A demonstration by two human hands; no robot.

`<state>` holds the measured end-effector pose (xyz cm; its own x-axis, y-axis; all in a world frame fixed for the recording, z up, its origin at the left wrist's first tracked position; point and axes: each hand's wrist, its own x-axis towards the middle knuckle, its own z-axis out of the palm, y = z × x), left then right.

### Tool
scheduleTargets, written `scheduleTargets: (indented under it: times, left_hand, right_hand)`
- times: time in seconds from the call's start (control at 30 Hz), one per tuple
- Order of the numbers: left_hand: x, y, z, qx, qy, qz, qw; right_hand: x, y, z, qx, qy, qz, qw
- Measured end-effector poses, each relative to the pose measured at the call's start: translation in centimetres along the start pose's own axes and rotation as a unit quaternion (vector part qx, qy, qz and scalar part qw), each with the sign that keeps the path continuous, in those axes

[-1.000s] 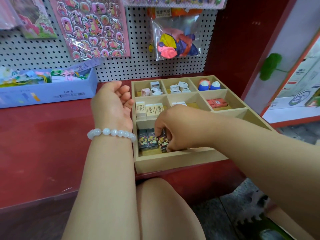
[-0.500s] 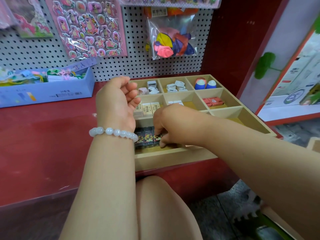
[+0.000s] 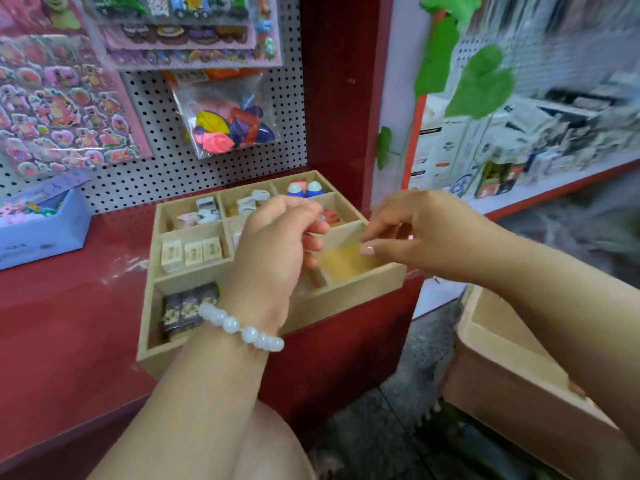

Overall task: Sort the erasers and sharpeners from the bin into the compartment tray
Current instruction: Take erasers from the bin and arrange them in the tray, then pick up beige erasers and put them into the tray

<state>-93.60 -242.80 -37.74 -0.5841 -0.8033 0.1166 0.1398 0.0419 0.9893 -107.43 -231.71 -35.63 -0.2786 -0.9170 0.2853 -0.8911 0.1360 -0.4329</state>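
The left hand (image 3: 273, 251), fingers curled, hovered over the wooden tray (image 3: 363, 282), hiding its middle compartments, dark erasers (image 3: 187, 306) beside its wrist, while the right hand (image 3: 426, 233), loosely curled and apparently empty, hung just right.

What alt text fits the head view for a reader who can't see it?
Two bare hands hover over a wooden compartment tray on a red shelf: the left hand, with a white bead bracelet at its wrist, has curled fingers, and the right hand reaches toward it. Small cream erasers and dark printed erasers fill left compartments. The view is motion-blurred.
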Motion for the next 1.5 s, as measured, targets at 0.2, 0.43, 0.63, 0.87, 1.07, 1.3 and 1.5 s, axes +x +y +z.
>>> scheduleTargets:
  times: [0.2, 0.43, 0.63, 0.87, 1.07, 1.3, 1.5]
  left_hand:
    - [-1.8, -3.5, 7.8, 0.165, -0.138, 0.01, 0.977]
    - [-3.7, -8.3, 15.3, 0.336, -0.256, 0.049, 0.905]
    - [-3.3, -11.5, 19.8, 0.487, -0.313, 0.147, 0.802]
    - [-2.7, -14.4, 23.0, 0.527, -0.381, 0.183, 0.738]
    - [-2.7, -15.3, 23.1, 0.534, -0.381, 0.158, 0.738]
    - [-3.2, -14.8, 23.2, 0.538, -0.38, 0.151, 0.737]
    - [-3.0, -15.2, 23.0, 0.526, -0.378, 0.152, 0.746]
  right_hand:
    - [-6.9, 6.6, -3.7, 0.016, 0.021, 0.123, 0.992]
    - [-13.3, 14.1, -4.6, -0.035, -0.021, 0.211, 0.977]
    - [-16.7, 20.2, -3.9, -0.069, -0.082, 0.29, 0.951]
    - [-18.3, 25.9, -0.7, -0.089, -0.294, 0.332, 0.892]
    - [-18.8, 28.7, 1.2, -0.081, -0.387, 0.359, 0.846]
    - [-18.0, 29.8, 4.9, -0.019, -0.433, 0.302, 0.849]
    - [-15.3, 27.3, 8.9, 0.031, -0.417, 0.208, 0.884]
